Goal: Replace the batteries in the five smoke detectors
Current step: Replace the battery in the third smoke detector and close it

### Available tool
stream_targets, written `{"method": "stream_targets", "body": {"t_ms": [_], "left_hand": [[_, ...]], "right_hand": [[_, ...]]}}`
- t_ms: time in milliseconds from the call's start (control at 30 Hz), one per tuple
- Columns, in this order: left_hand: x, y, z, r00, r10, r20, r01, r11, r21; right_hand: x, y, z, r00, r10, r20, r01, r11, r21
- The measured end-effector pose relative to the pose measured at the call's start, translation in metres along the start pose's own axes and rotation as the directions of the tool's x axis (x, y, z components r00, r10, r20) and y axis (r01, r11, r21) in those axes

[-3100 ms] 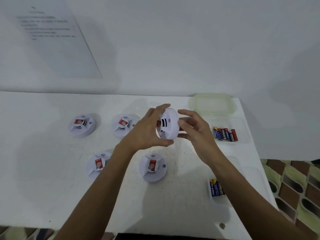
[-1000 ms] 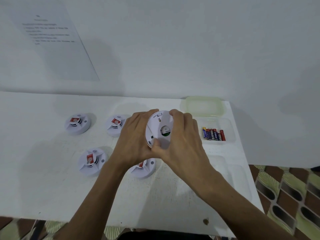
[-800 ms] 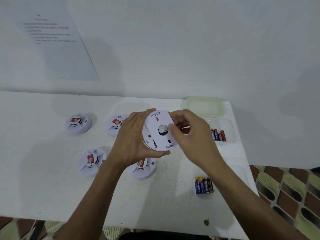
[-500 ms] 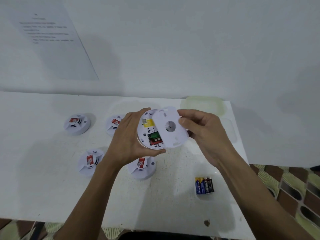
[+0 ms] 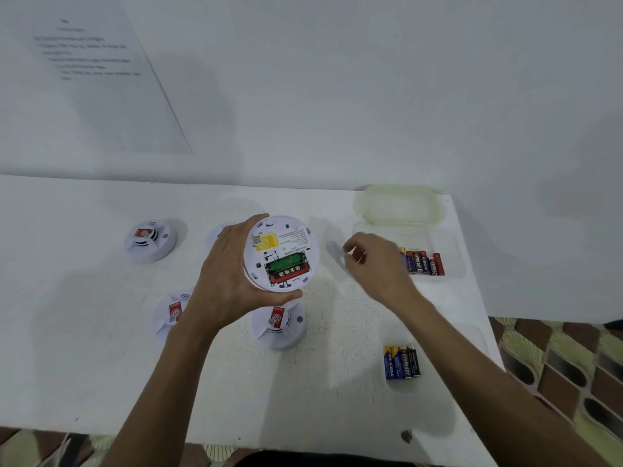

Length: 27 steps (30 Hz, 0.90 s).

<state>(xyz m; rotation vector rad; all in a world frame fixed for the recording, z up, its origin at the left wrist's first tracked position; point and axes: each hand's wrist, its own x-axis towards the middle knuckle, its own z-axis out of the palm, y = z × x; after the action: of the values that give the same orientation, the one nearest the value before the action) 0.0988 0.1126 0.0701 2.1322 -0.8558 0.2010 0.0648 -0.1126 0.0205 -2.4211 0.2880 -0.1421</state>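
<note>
White wall w/ a printed sheet (image 5: 101, 79) up at far left, white counter (image 5: 84, 365) below it, patterned floor tiles (image 5: 556, 365) past the counter's right edge.

Head view: the left hand (image 5: 226, 284) grips the open detector (image 5: 281, 254) from its left side, fingers curled over the top rim and thumb under the bottom edge. It holds it above the counter, back to the camera. Battery bay is uncovered: green cell (image 5: 286, 262) and red cell (image 5: 289, 273) lie side by side in it, yellow sticker (image 5: 266, 242) above them.

The right hand (image 5: 377, 267) is just right of the open detector, not touching it, fingers curled. A blurred white piece (image 5: 335, 256) sits at its fingertips, btw hand and detector; can't tell if it's pinched.

On the counter, face up:
- far-left detector (image 5: 150, 241), well left of the open detector
- hidden detector (image 5: 214, 235), mostly behind the left hand
- lower-left detector (image 5: 170, 315)
- lower detector (image 5: 279, 323), just below the open detector

Right of the open detector, past the right hand: clear tray (image 5: 453, 261) w/ a row of batteries (image 5: 423, 262), pale green lid (image 5: 397, 205) behind it. Below-right: a second battery bunch (image 5: 401, 362).
</note>
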Motion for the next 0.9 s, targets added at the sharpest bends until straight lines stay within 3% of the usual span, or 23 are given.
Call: {"method": "stream_targets", "body": {"t_ms": [133, 333, 467, 567, 667, 800, 900], "left_hand": [[-0.001, -0.008, 0.006, 0.999, -0.025, 0.024, 0.024, 0.999, 0.026], [-0.011, -0.025, 0.013, 0.998, -0.054, 0.013, 0.053, 0.998, 0.026], [-0.012, -0.027, 0.013, 0.998, -0.057, 0.015, 0.056, 0.997, 0.044], [-0.011, -0.027, 0.012, 0.999, -0.042, 0.007, 0.041, 0.998, 0.051], [-0.008, -0.024, 0.013, 1.000, -0.016, -0.014, 0.017, 1.000, 0.021], [-0.005, -0.022, 0.015, 0.999, 0.005, -0.035, -0.005, 1.000, 0.017], [-0.004, -0.022, 0.016, 1.000, -0.008, -0.029, 0.008, 1.000, 0.017]], "right_hand": [[0.005, 0.011, 0.040, 0.971, -0.185, 0.155, 0.228, 0.912, -0.340], [0.016, 0.018, 0.048, 0.930, -0.138, 0.340, 0.230, 0.942, -0.245], [0.020, 0.031, 0.051, 0.934, -0.063, 0.353, 0.164, 0.950, -0.266], [0.017, 0.026, 0.047, 0.950, -0.021, 0.313, 0.067, 0.988, -0.137], [0.008, 0.002, 0.033, 0.985, -0.011, 0.170, -0.003, 0.996, 0.084], [-0.019, -0.033, 0.008, 0.998, 0.014, -0.053, 0.010, 0.905, 0.426], [-0.040, -0.050, -0.008, 0.996, 0.045, -0.077, 0.001, 0.856, 0.517]]}}
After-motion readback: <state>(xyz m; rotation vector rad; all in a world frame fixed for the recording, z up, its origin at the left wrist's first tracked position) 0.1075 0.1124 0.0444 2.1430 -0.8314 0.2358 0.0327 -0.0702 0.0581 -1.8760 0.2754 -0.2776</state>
